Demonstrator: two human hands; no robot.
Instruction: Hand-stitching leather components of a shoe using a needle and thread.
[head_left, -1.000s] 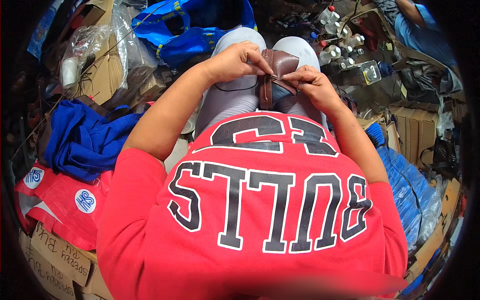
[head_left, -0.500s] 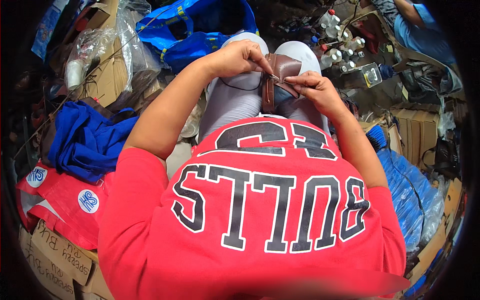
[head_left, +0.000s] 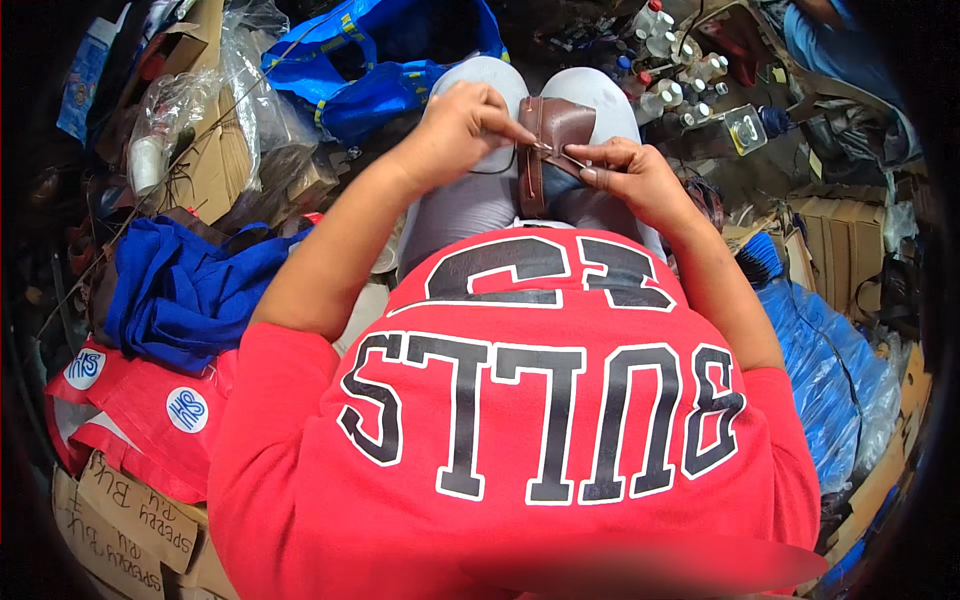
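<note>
Across my knees lies a brown leather piece (head_left: 568, 122), shaped like part of a shoe upper, with a stitched strip (head_left: 533, 185) along its left side. My left hand (head_left: 465, 132) comes over from the left, with thumb and forefinger pinched at this strip. Something thin and light shows at its fingertips, too small to name. My right hand (head_left: 632, 178) pinches a narrow flap of the leather from the right, its fingertips close to the left ones. A dark thread (head_left: 490, 172) loops over my left knee beside the piece.
A blue bag (head_left: 385, 85) lies beyond my left knee. Several small bottles (head_left: 675, 75) stand at the far right, near a clear bottle (head_left: 745, 130). Blue cloth (head_left: 180, 290) and cardboard (head_left: 140, 515) lie at left. Blue plastic (head_left: 815, 370) lies at right. Another person's blue sleeve (head_left: 830, 50) shows far right.
Both hands stay at the strip with small shifts of the fingers. The left fingertips have moved slightly, and the whole view has shifted a little.
</note>
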